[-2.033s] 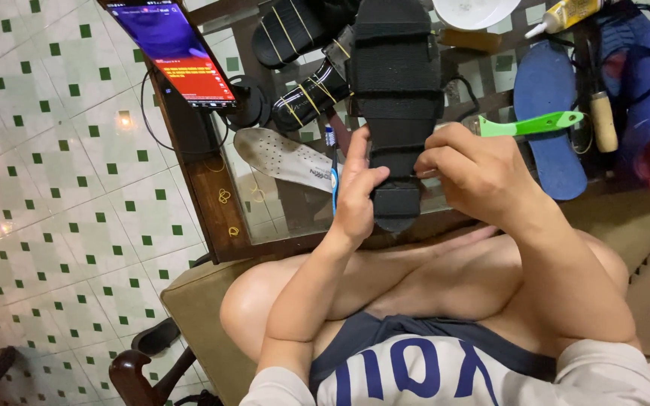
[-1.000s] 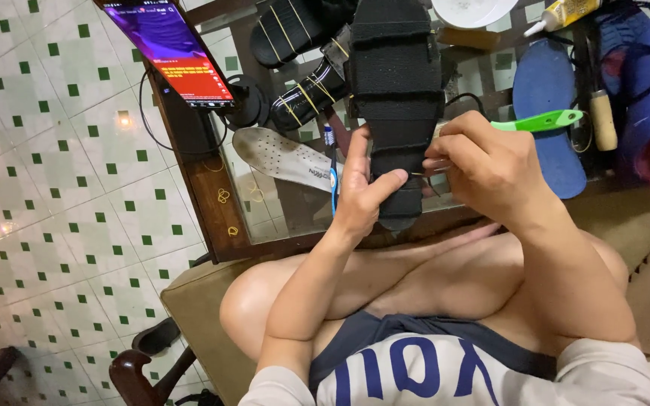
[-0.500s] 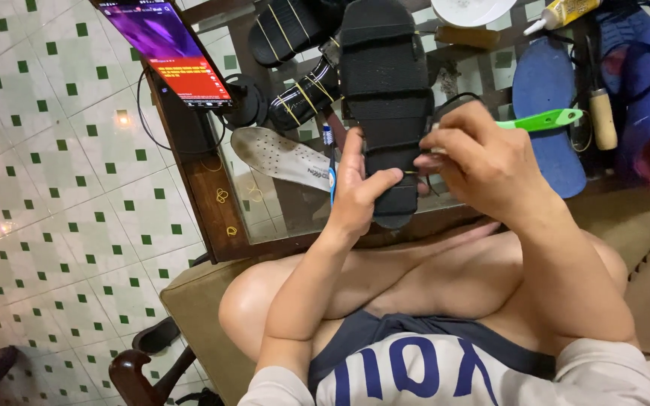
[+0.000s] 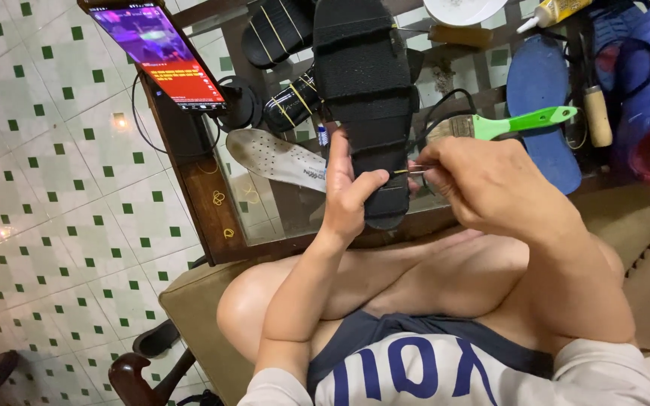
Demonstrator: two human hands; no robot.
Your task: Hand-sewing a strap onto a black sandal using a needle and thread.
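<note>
Gripping black sandal point(image 4: 366, 90), left hand point(image 4: 347, 199) steadies it.

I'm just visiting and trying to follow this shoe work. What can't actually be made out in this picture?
- Head view: the thin metal tool in the right hand is mostly hidden by its fingers; its kind is unclear.
- The black sandal is cut off by the top edge; the left hand covers part of its heel end.
- The white dish and glue bottle are cut off by the top edge.
</note>
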